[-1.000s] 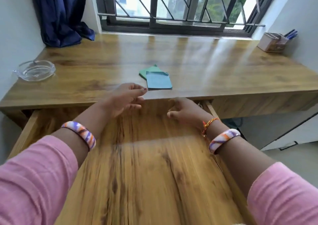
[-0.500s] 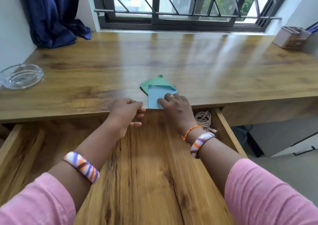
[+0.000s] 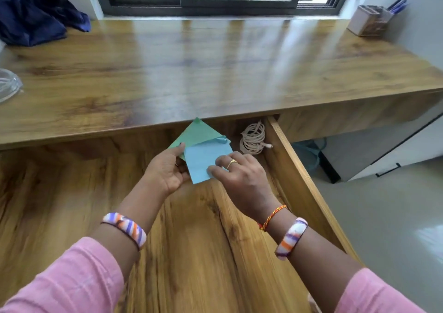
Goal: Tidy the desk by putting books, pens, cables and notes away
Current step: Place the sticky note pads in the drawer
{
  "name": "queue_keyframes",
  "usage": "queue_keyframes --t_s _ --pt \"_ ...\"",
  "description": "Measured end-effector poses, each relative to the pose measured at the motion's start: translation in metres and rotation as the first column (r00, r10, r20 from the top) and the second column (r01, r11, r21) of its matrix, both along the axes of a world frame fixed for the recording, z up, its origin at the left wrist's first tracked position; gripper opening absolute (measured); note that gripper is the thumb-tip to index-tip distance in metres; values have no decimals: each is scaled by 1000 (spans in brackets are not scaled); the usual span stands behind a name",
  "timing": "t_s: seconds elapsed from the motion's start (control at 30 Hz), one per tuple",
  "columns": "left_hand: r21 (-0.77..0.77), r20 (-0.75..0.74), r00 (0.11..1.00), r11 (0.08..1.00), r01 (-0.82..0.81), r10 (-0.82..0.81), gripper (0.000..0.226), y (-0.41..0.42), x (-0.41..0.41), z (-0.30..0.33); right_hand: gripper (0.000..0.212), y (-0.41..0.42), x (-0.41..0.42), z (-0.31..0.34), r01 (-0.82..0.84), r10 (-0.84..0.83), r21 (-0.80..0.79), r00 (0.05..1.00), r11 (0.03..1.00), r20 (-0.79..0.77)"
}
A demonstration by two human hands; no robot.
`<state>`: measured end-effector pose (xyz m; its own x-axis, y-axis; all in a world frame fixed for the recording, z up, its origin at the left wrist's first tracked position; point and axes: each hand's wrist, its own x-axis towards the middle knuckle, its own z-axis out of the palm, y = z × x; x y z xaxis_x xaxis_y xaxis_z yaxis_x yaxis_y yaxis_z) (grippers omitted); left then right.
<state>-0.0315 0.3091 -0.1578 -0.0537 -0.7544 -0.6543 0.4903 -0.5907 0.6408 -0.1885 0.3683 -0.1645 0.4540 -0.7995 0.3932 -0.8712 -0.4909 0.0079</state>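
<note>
Both notes moved off the wooden bench [image 3: 215, 73] and now sit over the open wooden drawer [image 3: 299, 181]. Left hand [image 3: 165, 171] pinches the green square paper note [image 3: 195, 134]; right hand [image 3: 242, 178] fingers [image 3: 217, 169] press the blue square note [image 3: 203, 159]. Coiled white cable [image 3: 253, 139] sits in drawer's back right corner.

Pink long sleeves [image 3: 72, 279] cover both arms; each wrist wears a purple-orange-white striped bangle [image 3: 124, 229], the right adds a red-yellow thread [image 3: 273, 218] and gold ring [image 3: 232, 162].
</note>
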Motion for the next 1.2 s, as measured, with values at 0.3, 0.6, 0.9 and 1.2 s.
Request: queue_keyframes --t_s 0.3,0.6,0.9,1.2 --pt "73 280 960 997 -18 -4 26 61 22 -32 20 59 -39 -14 120 -89 148 976 982 -201" --pt "39 353 926 991 126 -132 6 105 20 -47 31 101 -49 -29 569 -332 492 807 659 -489" --pt "-84 261 965 995 51 -28 19 125 14 -66 62 78 -35 -63 526 -493 691 826 495 -275" --pt "-162 391 920 986 31 35 31 132 14 -86 50 17 -39 -71 498 -503 646 842 579 -197"
